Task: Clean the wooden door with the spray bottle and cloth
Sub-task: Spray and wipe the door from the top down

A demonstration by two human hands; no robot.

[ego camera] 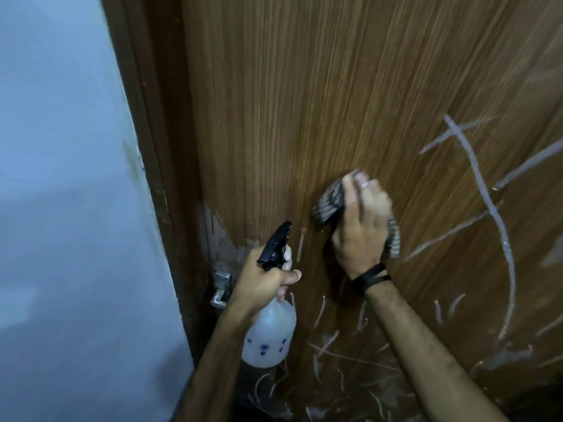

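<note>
The brown wooden door [304,86] fills most of the view, with white chalk-like scribbles on its right and lower parts. My right hand [362,226] presses a grey striped cloth [330,199] flat against the door, fingers spread over it; the hand is motion-blurred. My left hand [262,284] grips the neck of a translucent white spray bottle [269,336] with a black trigger head [274,243], held just left of and below the cloth, nozzle pointing up toward the door.
A metal latch [221,289] sits on the door's left edge behind my left wrist. The dark door frame [158,147] runs beside a pale blue-grey wall [61,178] on the left. A worn patch shows above the latch.
</note>
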